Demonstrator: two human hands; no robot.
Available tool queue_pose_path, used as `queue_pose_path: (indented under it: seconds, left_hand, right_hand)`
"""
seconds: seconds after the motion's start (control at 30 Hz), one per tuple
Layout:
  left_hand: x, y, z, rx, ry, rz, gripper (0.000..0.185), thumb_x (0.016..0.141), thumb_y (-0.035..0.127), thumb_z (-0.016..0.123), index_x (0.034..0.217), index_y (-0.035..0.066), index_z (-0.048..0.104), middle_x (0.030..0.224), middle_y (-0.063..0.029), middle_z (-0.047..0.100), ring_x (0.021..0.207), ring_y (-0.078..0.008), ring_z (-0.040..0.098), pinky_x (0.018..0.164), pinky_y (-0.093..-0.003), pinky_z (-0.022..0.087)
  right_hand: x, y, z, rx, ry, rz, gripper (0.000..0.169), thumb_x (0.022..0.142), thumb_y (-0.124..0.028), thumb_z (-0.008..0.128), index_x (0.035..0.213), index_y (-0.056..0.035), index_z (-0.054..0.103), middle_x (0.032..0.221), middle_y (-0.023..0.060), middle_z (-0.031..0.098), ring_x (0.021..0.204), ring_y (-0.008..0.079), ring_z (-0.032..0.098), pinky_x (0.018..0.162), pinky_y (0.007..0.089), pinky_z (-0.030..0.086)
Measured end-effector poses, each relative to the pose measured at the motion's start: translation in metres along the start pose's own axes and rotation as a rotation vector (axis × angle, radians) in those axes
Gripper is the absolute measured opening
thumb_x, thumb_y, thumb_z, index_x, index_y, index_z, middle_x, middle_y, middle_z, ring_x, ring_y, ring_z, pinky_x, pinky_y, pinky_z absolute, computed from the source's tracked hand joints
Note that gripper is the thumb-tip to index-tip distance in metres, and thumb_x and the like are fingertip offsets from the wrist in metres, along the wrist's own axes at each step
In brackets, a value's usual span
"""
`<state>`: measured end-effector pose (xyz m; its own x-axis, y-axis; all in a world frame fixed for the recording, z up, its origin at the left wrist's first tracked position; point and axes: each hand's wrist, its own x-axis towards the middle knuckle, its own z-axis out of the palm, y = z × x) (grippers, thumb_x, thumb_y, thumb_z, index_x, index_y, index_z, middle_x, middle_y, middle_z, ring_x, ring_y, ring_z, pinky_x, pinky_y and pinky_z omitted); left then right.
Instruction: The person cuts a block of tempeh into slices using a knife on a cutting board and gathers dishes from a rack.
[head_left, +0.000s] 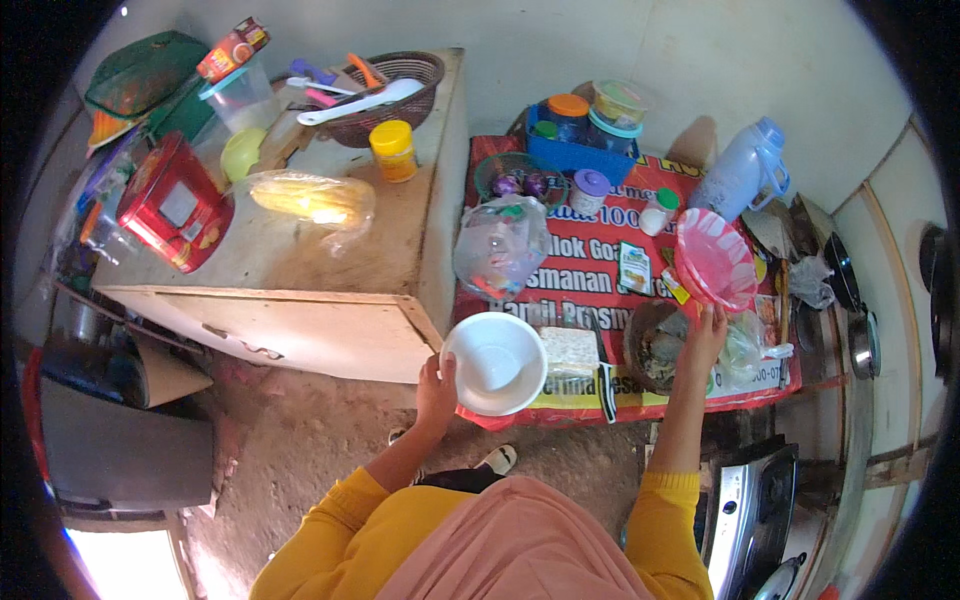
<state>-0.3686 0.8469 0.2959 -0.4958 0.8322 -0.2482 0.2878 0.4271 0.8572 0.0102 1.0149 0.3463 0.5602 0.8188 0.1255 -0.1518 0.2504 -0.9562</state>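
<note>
My left hand (437, 391) grips the rim of a white bowl (499, 367) at the table's near left corner, thumb over its edge. Only a pale inner surface shows in the bowl. My right hand (709, 328) holds the near rim of a pink-and-white plastic basket (716, 259), tilted beside the light-blue thermos jug (739, 169). Below my right wrist stands a stone mortar (656, 346), partly hidden by my forearm. Between the hands lie a wrapped block of tempeh (570, 351) and a knife (607, 391) with a black-and-white handle.
A printed red banner (585, 289) covers the table. On it are a seasoning sachet (635, 268), a filled plastic bag (501, 247) and a blue basket of jars (581, 154). Left, a wooden cabinet (322, 270) bears bagged corn (311, 199) and a red tin (176, 202). A gas stove (754, 517) stands lower right.
</note>
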Motion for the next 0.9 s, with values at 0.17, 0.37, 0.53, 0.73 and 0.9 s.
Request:
queue_pose_path:
  seconds: [0.17,0.37,0.53,0.73,0.9]
  left_hand:
    - [-0.013,-0.013,-0.026,-0.312,-0.083,-0.03,0.056,0.091,0.05,0.038,0.113,-0.001,0.05,0.095,-0.0182,0.056,0.07,-0.0227,0.059,0.064,-0.0346,0.047]
    - [-0.039,-0.061,-0.109,-0.21,0.047,0.045,0.037,0.086,0.027,0.057,0.11,0.0,0.051,0.081,-0.0107,0.059,0.068,-0.017,0.057,0.063,-0.031,0.047]
    - [-0.074,-0.132,-0.237,-0.258,0.204,-0.026,0.027,0.085,0.022,0.056,0.102,0.001,0.056,0.076,-0.0073,0.061,0.066,-0.014,0.057,0.063,-0.028,0.047]
    - [-0.112,-0.244,-0.392,-0.319,0.48,-0.139,0.02,0.086,0.02,0.056,0.088,0.0,0.059,0.065,-0.0046,0.058,0.057,-0.0102,0.052,0.053,-0.0258,0.043]
    - [-0.134,-0.289,-0.495,-0.479,0.808,-0.159,0.023,0.088,0.02,0.055,0.076,0.001,0.058,0.056,-0.0005,0.052,0.05,-0.0072,0.045,0.047,-0.0241,0.038]
  right_hand:
    - [-0.108,-0.03,0.023,-0.035,-0.021,0.001,0.037,0.09,-0.026,0.052,0.119,-0.0048,0.048,0.12,0.0096,0.047,0.11,0.0169,0.047,0.087,0.0339,0.042]
    - [-0.263,-0.031,0.051,-0.29,-0.165,0.006,0.022,0.092,-0.025,0.049,0.09,-0.0035,0.052,0.077,0.0008,0.052,0.062,0.0085,0.046,0.054,0.0228,0.038]
    - [-0.404,-0.017,0.137,-0.192,-0.655,0.174,0.015,0.089,-0.018,0.053,0.087,-0.0033,0.054,0.06,-0.0035,0.043,0.047,0.0041,0.037,0.042,0.0201,0.03]
    - [-0.531,-0.012,0.268,-0.215,-1.014,0.127,0.015,0.089,-0.015,0.051,0.09,-0.0013,0.056,0.058,-0.0035,0.044,0.046,0.0034,0.037,0.041,0.0198,0.029]
    - [-0.625,-0.018,0.378,-0.141,-1.271,-0.04,0.014,0.089,-0.013,0.05,0.09,-0.0001,0.056,0.058,-0.003,0.046,0.046,0.0032,0.039,0.04,0.0194,0.03]
